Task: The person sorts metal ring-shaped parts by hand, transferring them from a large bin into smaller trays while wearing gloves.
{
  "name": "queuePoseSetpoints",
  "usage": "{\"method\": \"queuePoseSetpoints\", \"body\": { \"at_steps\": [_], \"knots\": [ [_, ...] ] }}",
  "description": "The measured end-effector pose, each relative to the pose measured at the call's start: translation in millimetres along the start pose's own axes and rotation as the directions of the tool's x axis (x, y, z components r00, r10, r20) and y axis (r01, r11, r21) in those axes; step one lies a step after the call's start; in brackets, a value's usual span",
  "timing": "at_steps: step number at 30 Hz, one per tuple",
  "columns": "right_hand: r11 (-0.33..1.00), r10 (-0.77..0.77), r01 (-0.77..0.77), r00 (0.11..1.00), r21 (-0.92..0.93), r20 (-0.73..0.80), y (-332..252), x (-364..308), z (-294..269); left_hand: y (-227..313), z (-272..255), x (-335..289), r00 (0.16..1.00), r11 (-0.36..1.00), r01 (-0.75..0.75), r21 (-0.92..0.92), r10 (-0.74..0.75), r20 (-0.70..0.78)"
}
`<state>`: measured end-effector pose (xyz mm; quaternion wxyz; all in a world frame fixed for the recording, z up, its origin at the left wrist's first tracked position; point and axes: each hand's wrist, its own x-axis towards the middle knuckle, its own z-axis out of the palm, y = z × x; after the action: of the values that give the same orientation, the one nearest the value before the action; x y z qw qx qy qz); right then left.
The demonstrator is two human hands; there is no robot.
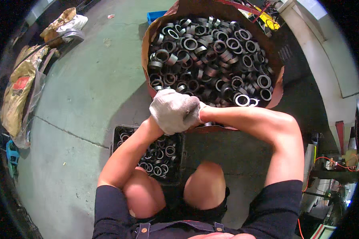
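My two hands meet at the near edge of a large round bin (146, 51) heaped with dark metal rings (211, 71). My left hand (168, 110), in a pale knit work glove, is closed and pressed against the right. My right hand (193, 110), in a greyer, smudged glove, is closed too and partly covered by the left. Whatever lies between the fingers is hidden. Under my left forearm stands a black crate (181, 157) with more metal rings (158, 153) in it, partly covered by that arm and my knee.
Brown sacks (18, 95) and plastic wrapping lie along the left wall. A blue object (157, 16) sits behind the bin's left side. At the right are a pale machine panel (327, 51) and orange cables (333, 161). Green floor (87, 79) stretches to the left.
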<state>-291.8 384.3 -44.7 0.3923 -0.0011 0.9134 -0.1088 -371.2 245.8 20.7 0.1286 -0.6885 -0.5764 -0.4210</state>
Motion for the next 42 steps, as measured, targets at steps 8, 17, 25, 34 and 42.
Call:
{"method": "queuePoseSetpoints", "body": {
  "at_steps": [8,17,25,34,42],
  "knots": [
    [0.956,-0.225,0.250,0.961,0.156,-0.164,20.6,-0.8,18.6,4.4,6.1,6.7,0.999,0.998,-0.018,-0.056,0.015,-0.044],
    [0.935,-0.189,0.163,0.981,0.316,0.051,5.4,-16.2,-19.6,-1.8,4.9,-2.3,0.998,1.000,-0.004,-0.002,0.004,-0.058],
    [0.842,-0.421,0.456,0.889,0.289,-0.179,32.2,-8.0,0.0,0.8,6.6,2.0,0.999,1.000,-0.011,-0.011,0.010,-0.052],
    [0.590,-0.047,0.230,0.967,0.774,-0.252,47.6,-23.8,-7.3,0.1,8.1,2.0,0.994,0.999,-0.024,-0.030,0.021,-0.106],
    [0.357,0.280,0.071,0.943,0.931,-0.179,38.0,-83.7,-42.6,-0.2,4.5,-1.2,0.999,1.000,-0.001,0.021,0.002,-0.034]
  ]
}}
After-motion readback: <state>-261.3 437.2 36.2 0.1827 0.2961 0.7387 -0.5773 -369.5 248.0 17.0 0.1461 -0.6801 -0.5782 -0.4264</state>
